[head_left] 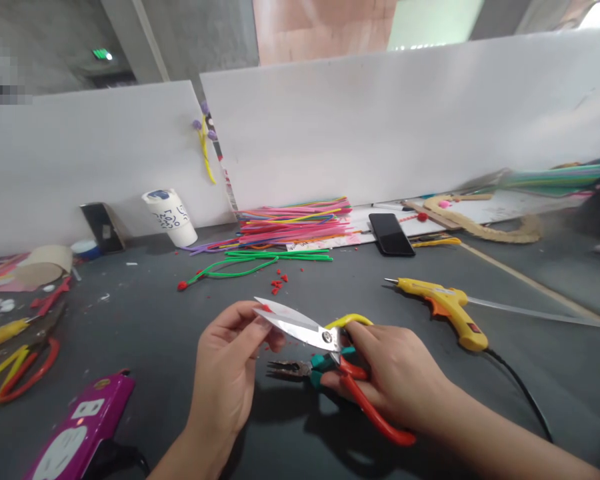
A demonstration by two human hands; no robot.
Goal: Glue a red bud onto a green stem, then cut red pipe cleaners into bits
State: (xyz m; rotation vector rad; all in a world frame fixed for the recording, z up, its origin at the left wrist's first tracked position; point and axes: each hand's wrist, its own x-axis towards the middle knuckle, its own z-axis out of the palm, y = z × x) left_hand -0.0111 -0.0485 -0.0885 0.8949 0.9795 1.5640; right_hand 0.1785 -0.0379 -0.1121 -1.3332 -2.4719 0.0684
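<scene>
"Where are the scissors (327,337)?"

"Above the dark table (165,320), in the right hand (400,363), its fingers curled around the 2 handles (377,412). Stiff metal, probably weighty; that's the place to hold them."

"And the red scrap (266,308)?"

"At the tips of the blades (295,323). The left hand (227,363) seems to pinch it, thumb and fingertips nearly together. Likely soft and light, so hold just an edge."

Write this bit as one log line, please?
left grip: pinching red bit | right grip: holding scissors, blades at red bit | pliers: beside right grip | glue gun: on table, right side | red scraps: on table
</scene>
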